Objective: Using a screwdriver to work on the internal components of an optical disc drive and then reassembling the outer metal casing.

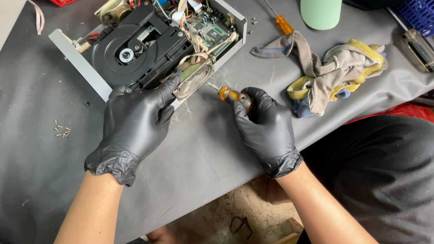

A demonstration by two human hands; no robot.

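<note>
While left hand (132,120) grips one opened disc player (150,39), right hand (263,125) clasps one orange screwdriver (230,93), two more screwdrivers (276,17) behind

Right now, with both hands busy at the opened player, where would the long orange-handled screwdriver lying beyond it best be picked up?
Probably by its orange handle, coming from the near right side. The long screwdriver lies flat with its thin shaft running away toward the far edge; the handle is the thick end, nearest the right hand, with the rag just beside it.
</note>
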